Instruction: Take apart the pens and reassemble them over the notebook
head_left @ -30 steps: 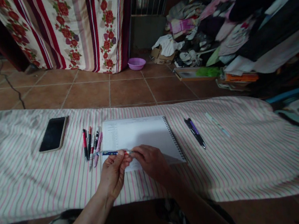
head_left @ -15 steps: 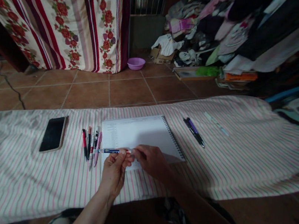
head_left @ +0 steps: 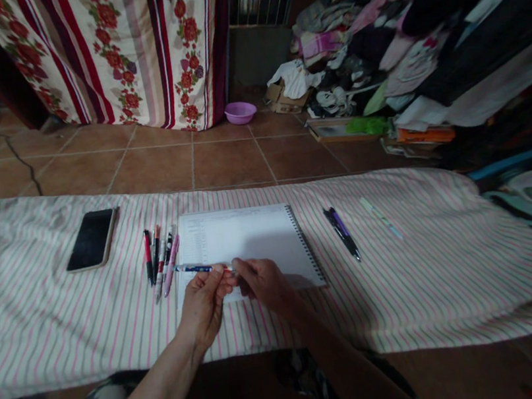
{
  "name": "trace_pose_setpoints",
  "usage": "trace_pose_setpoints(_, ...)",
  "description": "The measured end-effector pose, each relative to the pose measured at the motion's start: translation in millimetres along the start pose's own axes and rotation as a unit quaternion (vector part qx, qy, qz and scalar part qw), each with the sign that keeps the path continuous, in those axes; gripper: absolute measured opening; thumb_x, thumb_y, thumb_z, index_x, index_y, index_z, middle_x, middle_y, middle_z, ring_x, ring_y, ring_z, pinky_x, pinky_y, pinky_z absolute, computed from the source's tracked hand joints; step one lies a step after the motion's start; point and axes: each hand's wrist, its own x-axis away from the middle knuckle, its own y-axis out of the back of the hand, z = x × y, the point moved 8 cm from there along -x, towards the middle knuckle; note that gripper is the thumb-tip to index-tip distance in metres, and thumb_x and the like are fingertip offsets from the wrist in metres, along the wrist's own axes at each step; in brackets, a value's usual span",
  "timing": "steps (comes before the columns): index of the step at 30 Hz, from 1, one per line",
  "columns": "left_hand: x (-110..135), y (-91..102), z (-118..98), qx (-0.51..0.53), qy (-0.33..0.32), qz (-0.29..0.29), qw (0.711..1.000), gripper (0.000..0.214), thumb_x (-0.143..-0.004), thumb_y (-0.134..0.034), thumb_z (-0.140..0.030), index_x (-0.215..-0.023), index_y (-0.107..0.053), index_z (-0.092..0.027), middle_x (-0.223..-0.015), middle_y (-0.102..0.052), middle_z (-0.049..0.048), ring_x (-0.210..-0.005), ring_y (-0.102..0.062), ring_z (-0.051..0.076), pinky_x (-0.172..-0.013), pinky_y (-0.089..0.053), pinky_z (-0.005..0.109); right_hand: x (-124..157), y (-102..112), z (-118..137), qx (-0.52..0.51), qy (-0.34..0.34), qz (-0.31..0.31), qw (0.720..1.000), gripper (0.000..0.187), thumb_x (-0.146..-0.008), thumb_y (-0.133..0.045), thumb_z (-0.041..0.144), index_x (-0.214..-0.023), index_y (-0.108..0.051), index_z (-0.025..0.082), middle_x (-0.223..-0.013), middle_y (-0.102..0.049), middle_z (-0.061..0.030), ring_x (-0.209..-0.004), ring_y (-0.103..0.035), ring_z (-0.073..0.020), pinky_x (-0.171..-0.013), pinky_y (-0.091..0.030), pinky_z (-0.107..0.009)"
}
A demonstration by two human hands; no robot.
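Note:
My left hand [head_left: 205, 302] is closed on a blue pen [head_left: 195, 269], which lies level and points left over the near left corner of a white spiral notebook [head_left: 252, 238]. My right hand [head_left: 262, 283] pinches the pen's right end, its fingertips touching those of the left hand. Both hands hover just above the notebook's lower edge. The notebook lies on a pink-striped cloth [head_left: 409, 285] spread on the floor.
Several pens [head_left: 159, 259] lie in a row left of the notebook. A dark phone [head_left: 92, 239] lies further left. Two dark pens [head_left: 341, 233] and a pale pen [head_left: 383, 220] lie to the right. A purple bowl [head_left: 240, 113], a floral curtain [head_left: 133, 46] and piled clothes [head_left: 397, 40] stand beyond.
The hands have kept their hold on the blue pen almost unmoved. The view has shifted slightly.

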Motion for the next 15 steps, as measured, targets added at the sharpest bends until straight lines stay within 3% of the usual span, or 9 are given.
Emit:
trace_pose_setpoints(5,-0.2,1.0,-1.4,0.022,0.009,-0.034,0.999,0.025,-0.083,-0.049,-0.003,-0.061,-0.061,-0.006,-0.056,-0.065,0.0066,-0.046,-0.06,0.006,-0.044,-0.05,0.01,0.4,1.3,7.2,-0.007,0.037,-0.002,0.999,0.044,-0.09,-0.032,0.047,-0.076,-0.061,0.017,-0.055,-0.061,-0.0001,-0.048,-0.058,-0.0093,-0.049,-0.044,-0.018)
trace_pose_setpoints(9,1.1,1.9,-2.8,0.026,0.012,-0.046,0.999,0.025,-0.084,-0.048,-0.003,-0.063,-0.061,-0.005,-0.055,-0.064,0.0064,-0.046,-0.06,0.006,-0.045,-0.051,0.01,1.5,8.5,9.0,-0.028,0.074,-0.047,0.996,0.03,-0.084,-0.048,0.038,-0.1,-0.059,0.016,-0.063,-0.064,-0.001,-0.055,-0.061,-0.0113,-0.055,-0.048,-0.021)
trace_pose_setpoints(15,0.4,3.1,-3.3,0.028,0.006,-0.043,0.999,0.024,-0.084,-0.049,-0.004,-0.064,-0.062,-0.004,-0.055,-0.064,0.0066,-0.046,-0.06,0.007,-0.045,-0.05,0.01,5.0,14.2,19.6,0.057,0.178,-0.101,0.977,0.014,-0.081,-0.051,0.023,-0.085,-0.063,0.019,-0.075,-0.068,-0.0021,-0.064,-0.061,-0.0118,-0.062,-0.047,-0.022)
